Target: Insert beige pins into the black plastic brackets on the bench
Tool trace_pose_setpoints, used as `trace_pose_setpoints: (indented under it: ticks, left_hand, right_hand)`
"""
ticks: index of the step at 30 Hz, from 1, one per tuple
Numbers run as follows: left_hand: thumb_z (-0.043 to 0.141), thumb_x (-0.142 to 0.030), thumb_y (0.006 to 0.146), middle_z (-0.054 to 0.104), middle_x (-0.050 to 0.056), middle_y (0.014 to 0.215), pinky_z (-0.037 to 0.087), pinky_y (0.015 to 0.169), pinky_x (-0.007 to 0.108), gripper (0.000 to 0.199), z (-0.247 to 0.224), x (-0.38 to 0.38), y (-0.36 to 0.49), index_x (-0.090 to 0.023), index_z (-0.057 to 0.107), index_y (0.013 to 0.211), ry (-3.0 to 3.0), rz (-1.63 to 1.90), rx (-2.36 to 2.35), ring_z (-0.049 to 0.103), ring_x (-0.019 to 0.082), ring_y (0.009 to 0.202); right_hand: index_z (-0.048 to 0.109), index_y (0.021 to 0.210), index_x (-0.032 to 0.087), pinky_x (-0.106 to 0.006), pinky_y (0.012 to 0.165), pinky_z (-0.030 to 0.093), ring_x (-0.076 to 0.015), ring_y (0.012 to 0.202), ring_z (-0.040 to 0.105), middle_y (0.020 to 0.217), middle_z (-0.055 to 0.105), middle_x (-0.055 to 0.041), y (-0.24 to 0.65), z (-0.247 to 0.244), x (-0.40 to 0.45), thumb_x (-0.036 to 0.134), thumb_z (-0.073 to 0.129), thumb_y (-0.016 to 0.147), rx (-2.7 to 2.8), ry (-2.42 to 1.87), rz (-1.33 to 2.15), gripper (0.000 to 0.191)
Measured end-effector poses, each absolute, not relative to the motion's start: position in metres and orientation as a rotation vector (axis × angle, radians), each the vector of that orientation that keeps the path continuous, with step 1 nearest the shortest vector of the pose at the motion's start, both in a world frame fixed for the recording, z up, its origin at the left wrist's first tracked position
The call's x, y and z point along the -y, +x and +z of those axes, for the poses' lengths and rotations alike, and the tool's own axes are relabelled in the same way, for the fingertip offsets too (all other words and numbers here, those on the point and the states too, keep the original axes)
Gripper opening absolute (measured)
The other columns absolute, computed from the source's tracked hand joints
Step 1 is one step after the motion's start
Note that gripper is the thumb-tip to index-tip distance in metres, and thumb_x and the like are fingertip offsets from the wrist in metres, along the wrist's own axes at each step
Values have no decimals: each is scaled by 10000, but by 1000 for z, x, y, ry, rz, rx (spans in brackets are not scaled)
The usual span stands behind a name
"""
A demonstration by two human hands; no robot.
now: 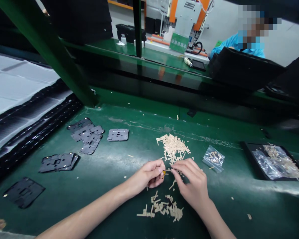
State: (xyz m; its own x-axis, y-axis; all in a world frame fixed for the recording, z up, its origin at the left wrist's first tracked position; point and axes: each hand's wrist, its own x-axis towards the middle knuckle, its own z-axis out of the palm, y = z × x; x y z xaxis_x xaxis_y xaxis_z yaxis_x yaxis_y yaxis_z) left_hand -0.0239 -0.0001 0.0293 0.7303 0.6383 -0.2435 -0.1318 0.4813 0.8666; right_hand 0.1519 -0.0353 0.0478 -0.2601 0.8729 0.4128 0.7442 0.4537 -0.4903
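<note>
L hand: here's the left hand, thumb and fingers clamped on a small yellow part, out in front of the body above the green bench.
R hand: right hand opp. it, thumb and fingertip pinched together on a small beige piece, tips nearly meeting the left's.
Yellow part + beige piece: right between the two hands, v. small at this range; can't tell for sure whether they're joined or just side by side.
Grip risk: tiny pieces, only fingertip hold, so a slip looks the likeliest trouble; too light a pinch would do it, too hard might bend sth.
Strip heap: big beige heap sits just beyond the fingers; anything dropped there would be tough to pick out, same colour approx.
Near scatter: loose pieces lie on the body side of the hands; a low wrist or forearm could sweep them about & mix them w/ the heap.
Bag: clear bag w/ pieces lies to the R of the heap; a stray elbow might nudge it.
Tray: black tray farther R, bagged bits inside, well apart from the hands, so low risk imo.
Plates: black plate lies flat, L of the heap; little threat there.
</note>
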Motion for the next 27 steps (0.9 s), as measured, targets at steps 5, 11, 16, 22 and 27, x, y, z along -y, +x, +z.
trace_pose_setpoints:
  ticks: [5,11,16,22,27]
  left_hand:
    - [452,-416,830,396,-59,506,140,367,170,283,34,0,-24,-164,375,725,939,431,-560,267,41,390]
    - [420,-396,854,364,-65,501,177,383,170,260,28,3,-23,-171,383,729,973,405,-514,262,55,406]
    - [364,-321,884,503,-10,628,348,505,216,182,37,-10,-37,-185,480,849,1482,476,-844,450,113,536]
    - [456,-124,769,524,114,1091,379,808,384,296,62,-63,-107,-157,519,1056,2446,308,-1692,452,290,1026]
    - [534,-172,686,572,116,992,400,736,367,287,49,-97,-142,-158,546,973,2455,-2,-1693,509,311,958]
  right_hand:
    - [600,877,188,-312,608,441,-180,726,525,792,601,-58,144,50,41,53,580,760,2086,-1144,362,179]
    - [573,848,174,-312,604,429,-173,711,509,770,585,-59,142,49,43,17,558,751,2097,-1104,386,185]
    - [552,822,174,-316,612,425,-173,703,509,735,565,-50,140,50,42,34,546,751,2025,-1141,426,157]
    - [535,763,181,-301,592,411,-168,679,509,711,546,-38,141,51,42,75,519,764,1913,-1247,458,107]
    - [534,734,181,-300,605,411,-161,668,508,696,544,-28,140,50,44,90,503,758,1904,-1285,463,99]
